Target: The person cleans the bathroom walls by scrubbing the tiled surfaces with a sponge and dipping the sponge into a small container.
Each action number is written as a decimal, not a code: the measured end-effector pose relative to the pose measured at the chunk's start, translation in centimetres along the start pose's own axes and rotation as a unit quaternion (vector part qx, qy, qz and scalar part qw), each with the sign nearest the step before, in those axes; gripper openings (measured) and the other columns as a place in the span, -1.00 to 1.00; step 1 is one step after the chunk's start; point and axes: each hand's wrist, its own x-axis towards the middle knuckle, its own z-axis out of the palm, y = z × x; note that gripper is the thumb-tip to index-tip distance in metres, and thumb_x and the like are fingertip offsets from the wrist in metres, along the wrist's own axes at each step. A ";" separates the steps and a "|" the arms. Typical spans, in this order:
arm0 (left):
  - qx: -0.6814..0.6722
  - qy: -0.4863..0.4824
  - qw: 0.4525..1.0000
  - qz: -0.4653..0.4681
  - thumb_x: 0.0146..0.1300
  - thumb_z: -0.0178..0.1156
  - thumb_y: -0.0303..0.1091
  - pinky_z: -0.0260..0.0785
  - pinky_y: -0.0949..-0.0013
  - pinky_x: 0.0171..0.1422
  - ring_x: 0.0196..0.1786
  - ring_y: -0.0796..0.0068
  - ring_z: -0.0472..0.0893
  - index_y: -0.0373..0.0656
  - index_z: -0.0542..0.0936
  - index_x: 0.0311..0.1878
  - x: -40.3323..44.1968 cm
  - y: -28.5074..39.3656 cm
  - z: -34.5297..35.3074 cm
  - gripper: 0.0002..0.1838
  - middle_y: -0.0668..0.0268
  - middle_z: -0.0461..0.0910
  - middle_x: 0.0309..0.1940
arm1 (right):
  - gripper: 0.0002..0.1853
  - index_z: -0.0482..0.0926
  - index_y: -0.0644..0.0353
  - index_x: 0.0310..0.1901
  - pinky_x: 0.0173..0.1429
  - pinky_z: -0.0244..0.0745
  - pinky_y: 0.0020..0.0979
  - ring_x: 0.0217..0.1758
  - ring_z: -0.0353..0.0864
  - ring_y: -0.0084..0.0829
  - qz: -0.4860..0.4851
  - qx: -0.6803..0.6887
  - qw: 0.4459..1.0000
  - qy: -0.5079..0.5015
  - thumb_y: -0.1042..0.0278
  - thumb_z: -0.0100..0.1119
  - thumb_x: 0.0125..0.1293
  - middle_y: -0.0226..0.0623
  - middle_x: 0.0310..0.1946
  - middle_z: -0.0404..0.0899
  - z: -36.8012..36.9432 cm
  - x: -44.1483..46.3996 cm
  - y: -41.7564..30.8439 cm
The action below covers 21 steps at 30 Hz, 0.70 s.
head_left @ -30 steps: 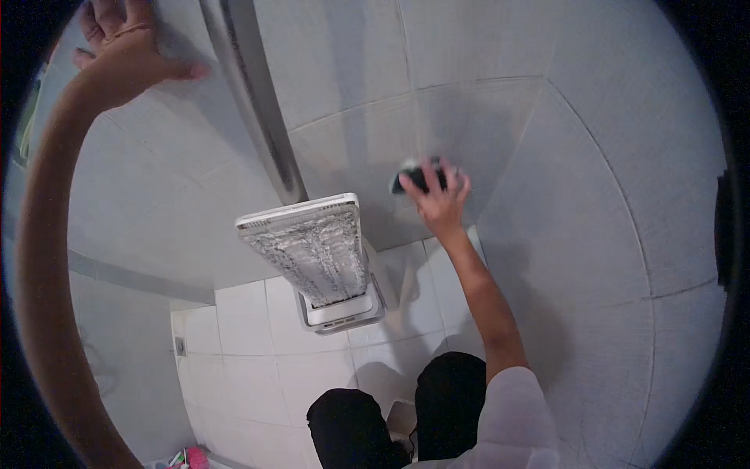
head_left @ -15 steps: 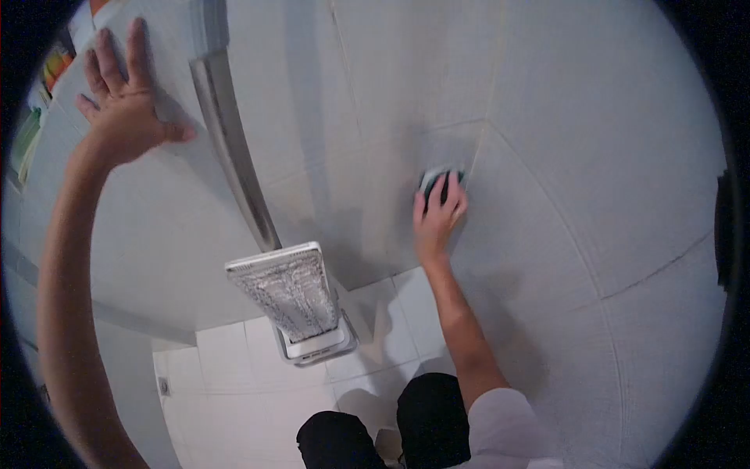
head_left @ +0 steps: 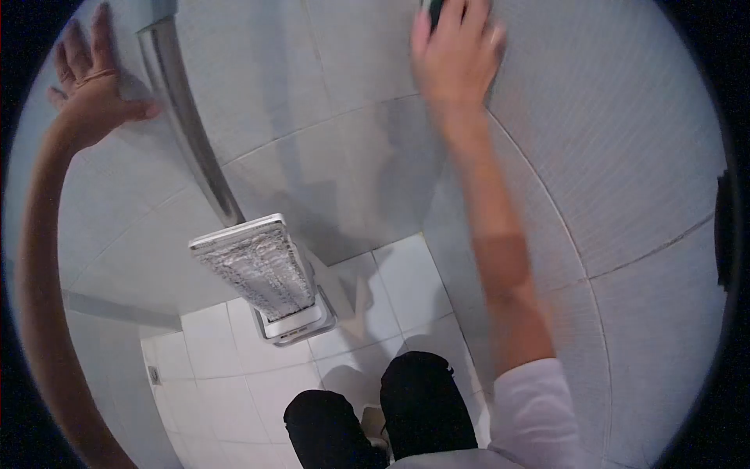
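Observation:
My left hand [head_left: 92, 98] lies against the tiled wall [head_left: 351, 62] at the upper left, fingers spread and holding nothing. It is just left of a metal pole [head_left: 187, 117]. At the top, right of centre, my right hand [head_left: 459, 59] is wrapped round a dark green scrubber [head_left: 435, 9] near the wall corner. Most of the scrubber is hidden by my fingers and the frame's edge. My right forearm is blurred.
A mop head with a grey, fluffy pad [head_left: 258, 270] stands at the pole's foot, in or against a white-and-grey frame on the white floor tiles [head_left: 273, 391]. A floor drain [head_left: 154, 375] is at the left. My dark-clad knees are below.
My right hand has moved up the wall with the scrubber, from the lower corner area to the top of the view. My left hand remains spread on the wall while the view has shifted.

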 end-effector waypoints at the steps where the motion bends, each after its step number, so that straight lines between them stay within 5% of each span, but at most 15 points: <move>1: 0.019 0.010 1.000 0.009 -0.15 0.52 -0.15 -0.24 -0.63 0.26 0.50 -0.27 -0.48 0.31 -0.42 0.49 0.0 0.0 0.0 0.38 0.03 -0.56 0.50 | -0.46 0.38 0.36 0.20 0.27 0.20 -0.07 0.15 0.28 0.07 0.002 -0.032 0.999 0.004 0.18 0.14 0.28 0.01 0.24 0.29 1.7 -5.6 1.0; 3: 0.007 0.014 0.999 0.044 -0.22 0.54 -0.11 -0.28 -0.63 0.26 0.50 -0.28 -0.50 0.34 -0.45 0.48 -0.2 -0.2 -0.1 0.44 -0.05 -0.56 0.49 | -0.34 0.32 0.46 0.24 0.35 0.14 -0.01 0.36 0.24 -0.02 0.066 -0.044 0.989 -0.121 0.05 0.11 0.29 0.09 0.34 0.19 2.2 -16.5 2.5; 6: 0.031 0.062 0.995 0.067 -0.27 0.56 -0.10 -0.34 -0.61 0.26 0.50 -0.30 -0.46 0.39 -0.48 0.47 0.0 -1.3 1.4 0.48 -0.15 -0.46 0.49 | -0.38 0.27 0.53 0.23 0.35 0.12 -0.02 0.32 0.20 0.14 0.242 0.019 0.947 -0.213 0.17 0.11 0.32 0.24 0.31 0.14 2.9 -28.7 1.9; 9: 0.048 0.035 0.996 0.059 -0.29 0.56 -0.12 -0.34 -0.59 0.27 0.50 -0.31 -0.43 0.44 -0.46 0.47 -0.1 -1.9 1.1 0.48 -0.16 -0.45 0.49 | -0.41 0.27 0.54 0.22 0.36 0.09 -0.02 0.29 0.18 0.16 0.287 0.068 0.942 -0.159 0.24 0.10 0.32 0.21 0.29 0.12 3.7 -28.1 1.4; 13: 0.047 -0.050 0.997 0.036 -0.29 0.54 0.01 -0.38 -0.54 0.32 0.45 -0.40 -0.51 0.19 -0.58 0.39 0.3 -1.5 0.5 0.50 -0.28 -0.57 0.40 | -0.44 0.28 0.51 0.22 0.35 0.07 -0.02 0.27 0.17 0.12 0.282 0.086 0.948 -0.118 0.26 0.09 0.31 0.16 0.28 0.12 2.4 -19.6 0.8; 15: 0.053 -0.119 0.991 0.011 -0.29 0.53 0.08 -0.40 -0.52 0.34 0.42 -0.44 -0.55 0.06 -0.63 0.35 0.6 -1.4 -0.3 0.53 -0.34 -0.63 0.36 | -0.44 0.28 0.49 0.23 0.33 0.09 -0.02 0.27 0.18 0.10 0.166 0.101 0.976 -0.097 0.28 0.08 0.30 0.13 0.29 0.11 1.4 -15.6 0.5; 21: 0.031 -0.385 0.917 -0.104 -0.30 0.50 0.27 -0.46 -0.44 0.41 0.34 -0.57 -0.66 -0.32 -0.80 0.24 3.2 0.3 -3.7 0.67 -0.53 -0.80 0.23 | -0.44 0.29 0.47 0.23 0.33 0.08 -0.01 0.25 0.18 0.10 0.268 0.093 0.956 -0.070 0.27 0.11 0.29 0.09 0.25 0.15 3.6 -23.8 0.8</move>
